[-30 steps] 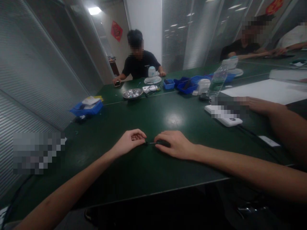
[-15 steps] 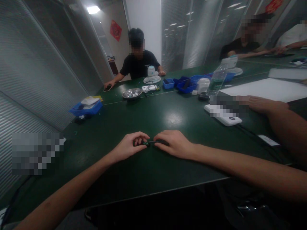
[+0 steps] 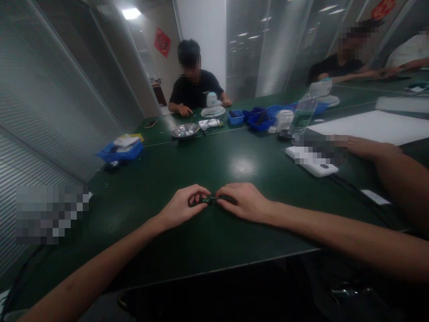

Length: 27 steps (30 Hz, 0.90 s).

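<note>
The left hand (image 3: 181, 205) pinches a small dark-and-green part (image 3: 205, 201) at the table (image 3: 187, 165). Just rightward, the right hand (image 3: 247, 202) curls around a screwdriver (image 3: 229, 199), its long axis crosswise, thin shaft (image 3: 214, 198) pointing left toward the part.

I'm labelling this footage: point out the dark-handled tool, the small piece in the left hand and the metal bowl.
Dark-handled tool (image 3: 229, 199): head view, on its handle.
Small piece (image 3: 206, 201): head view, on its green part.
Metal bowl (image 3: 174, 131): head view, on its inner wall at left.
</note>
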{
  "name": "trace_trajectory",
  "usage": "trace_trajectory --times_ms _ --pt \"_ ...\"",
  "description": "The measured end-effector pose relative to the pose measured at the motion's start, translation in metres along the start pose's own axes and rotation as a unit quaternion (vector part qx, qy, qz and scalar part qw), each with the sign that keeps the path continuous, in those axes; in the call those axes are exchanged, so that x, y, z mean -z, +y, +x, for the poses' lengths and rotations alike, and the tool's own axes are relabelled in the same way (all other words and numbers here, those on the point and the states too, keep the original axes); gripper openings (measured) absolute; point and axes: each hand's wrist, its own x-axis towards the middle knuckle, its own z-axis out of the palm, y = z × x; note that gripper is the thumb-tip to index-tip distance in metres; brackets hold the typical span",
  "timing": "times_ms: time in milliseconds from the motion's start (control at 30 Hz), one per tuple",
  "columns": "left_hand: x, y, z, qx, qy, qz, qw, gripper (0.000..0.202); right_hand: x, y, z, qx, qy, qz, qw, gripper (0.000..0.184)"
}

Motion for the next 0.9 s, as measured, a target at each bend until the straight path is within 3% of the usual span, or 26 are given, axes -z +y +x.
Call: trace_trajectory --times_ms 200,300,433,567,667,767,900 --pt "-0.002 0.002 -0.001 -0.047 -0.008 0.036 0.998 0.025 0.0 -0.003 0.001 -0.02 0.014 -0.002 1.0 0.023" --pt "0.01 -0.01 0.003 -0.07 -0.011 0.073 0.995 0.033 0.001 -0.003 0.001 -0.046 0.028 -0.002 0.999 0.022" --pt "0.055 -0.062 0.004 -0.026 0.065 0.169 0.983 0.033 0.004 -0.002 0.0 -0.07 0.031 0.01 0.997 0.022" --pt "0.113 -0.137 -0.013 0.07 0.154 0.269 0.948 0.036 0.005 -0.002 -0.001 -0.073 0.019 0.021 0.997 0.025" --pt "0.141 -0.177 -0.03 0.12 0.197 0.319 0.919 0.036 0.004 -0.002 -0.001 -0.071 0.016 0.016 0.997 0.025" --pt "0.151 -0.192 -0.037 0.153 0.208 0.355 0.899 0.037 0.003 -0.001 -0.001 -0.07 0.02 0.01 0.997 0.025" --pt "0.147 -0.182 -0.034 0.172 0.157 0.421 0.876 0.039 0.003 -0.001 0.0 -0.064 0.02 0.016 0.998 0.025"
